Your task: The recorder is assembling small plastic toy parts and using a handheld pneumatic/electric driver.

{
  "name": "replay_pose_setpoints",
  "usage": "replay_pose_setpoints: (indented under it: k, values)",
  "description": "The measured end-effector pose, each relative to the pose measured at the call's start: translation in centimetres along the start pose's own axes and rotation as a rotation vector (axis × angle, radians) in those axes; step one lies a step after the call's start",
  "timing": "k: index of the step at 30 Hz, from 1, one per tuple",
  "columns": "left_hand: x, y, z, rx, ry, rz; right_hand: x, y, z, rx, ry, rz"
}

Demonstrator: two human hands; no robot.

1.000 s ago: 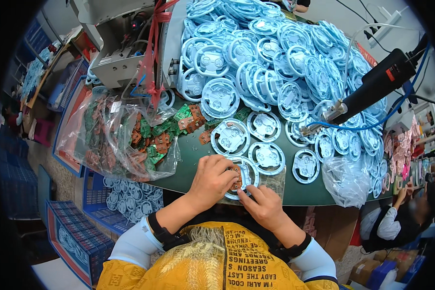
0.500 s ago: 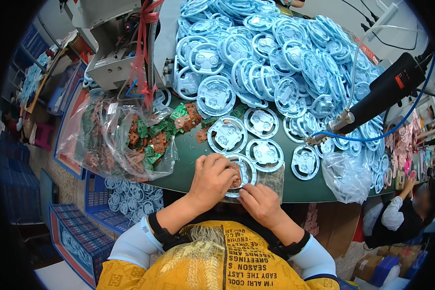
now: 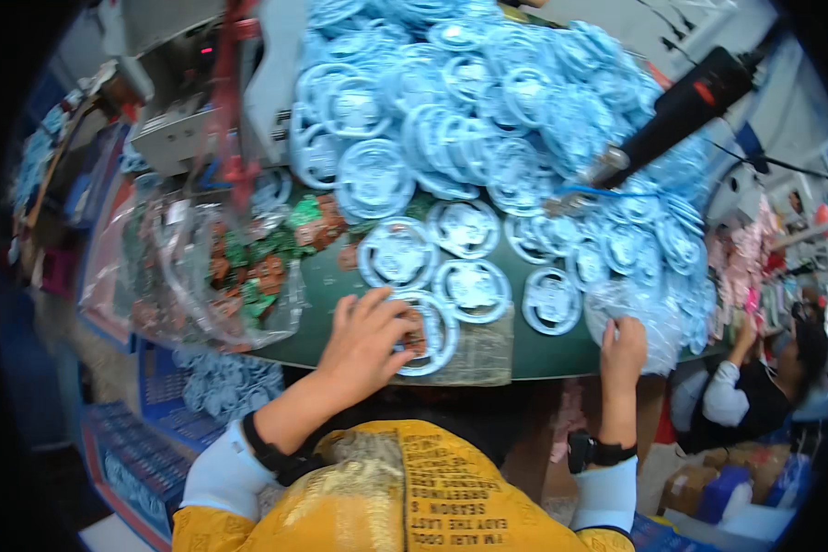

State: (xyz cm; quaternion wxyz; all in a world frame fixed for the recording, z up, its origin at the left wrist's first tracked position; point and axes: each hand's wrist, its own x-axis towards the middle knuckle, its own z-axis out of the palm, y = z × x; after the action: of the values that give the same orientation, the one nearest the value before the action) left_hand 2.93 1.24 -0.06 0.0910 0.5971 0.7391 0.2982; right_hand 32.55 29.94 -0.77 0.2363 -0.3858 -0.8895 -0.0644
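Note:
My left hand point(image 3: 366, 339) presses bent fingers on a light-blue plastic steering wheel point(image 3: 444, 333) at the table's front edge. Inside that ring is a brown circuit board point(image 3: 416, 333), partly covered by my fingers. Three more such wheels lie close around it, one being the wheel point(image 3: 470, 290) to its upper right. Out to the right, my right hand point(image 3: 624, 348) is at a clear plastic bag point(image 3: 658, 322), its fingers curled in and slightly blurred. Whatever they may pinch does not show.
A big heap of blue wheels point(image 3: 469, 101) covers the far table. A black power screwdriver point(image 3: 681, 115) hangs at the right. An open bag of green and brown boards point(image 3: 248, 267) lies left, beside a metal machine point(image 3: 179, 129). Another person point(image 3: 745, 396) sits at far right.
My right hand has left the wheel and moved right to the clear bag. My left hand stays on the wheel and board. The whole view has shifted and blurred somewhat.

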Motion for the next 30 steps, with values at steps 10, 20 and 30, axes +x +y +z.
replay_pose_setpoints:
  k: [10, 20, 30]
  values:
    - [0.4, 1.4, -1.2, 0.106, -0.045, -0.031, 0.7, 6.5, 1.4, -0.291, -0.386, 0.024]
    - [0.4, 1.4, -0.9, 0.077, -0.041, -0.063, 0.9, 7.8, 0.9, -0.318, -0.352, -0.049]
    - [0.5, 2.1, -2.2, 0.208, -0.139, -0.049, 2.3, 6.2, 3.0, -0.168, -0.235, -0.294]
